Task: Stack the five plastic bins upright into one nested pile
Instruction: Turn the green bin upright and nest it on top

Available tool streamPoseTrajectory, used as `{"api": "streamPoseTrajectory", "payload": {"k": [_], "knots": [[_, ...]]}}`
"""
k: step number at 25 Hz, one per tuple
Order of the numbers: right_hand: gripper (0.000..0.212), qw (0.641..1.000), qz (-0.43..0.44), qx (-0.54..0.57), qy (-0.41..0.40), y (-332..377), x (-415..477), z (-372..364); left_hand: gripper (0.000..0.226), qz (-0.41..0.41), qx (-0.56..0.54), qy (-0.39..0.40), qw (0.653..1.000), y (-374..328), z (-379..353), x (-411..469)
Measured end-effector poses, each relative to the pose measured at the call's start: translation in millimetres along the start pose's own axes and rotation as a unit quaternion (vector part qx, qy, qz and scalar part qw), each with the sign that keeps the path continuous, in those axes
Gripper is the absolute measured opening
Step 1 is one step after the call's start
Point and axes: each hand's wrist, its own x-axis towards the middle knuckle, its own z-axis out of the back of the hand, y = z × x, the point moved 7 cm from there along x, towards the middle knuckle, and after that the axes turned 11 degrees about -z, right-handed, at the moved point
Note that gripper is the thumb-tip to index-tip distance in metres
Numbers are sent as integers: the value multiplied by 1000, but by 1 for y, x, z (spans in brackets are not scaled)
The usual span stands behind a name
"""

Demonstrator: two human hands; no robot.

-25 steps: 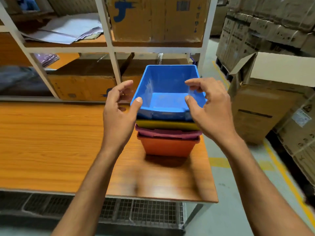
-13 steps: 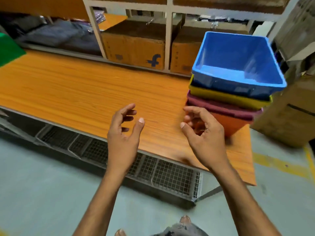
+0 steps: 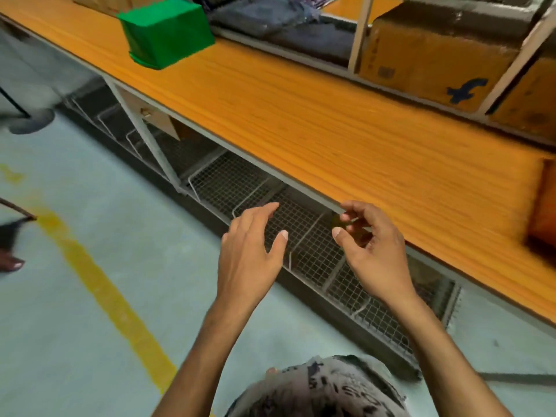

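As our left hand and right hand hover empty, half-open, the green bin looks light and stiff. We'd grip its side walls — both hands.

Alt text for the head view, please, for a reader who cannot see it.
The left hand and right hand, both bare, empty and relaxed, hover by the front edge of a long orange wooden table, above the wire mesh shelf beneath it. A green plastic bin sits upside down on the table's far left; cardboard boxes stand on shelving behind.
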Motion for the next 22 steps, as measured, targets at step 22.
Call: {"api": "streamPoseTrajectory", "payload": {"k": [22], "knots": [[64, 971, 206, -122, 26, 206, 291, -408, 64, 118, -23, -141, 983, 373, 184, 245]]}}
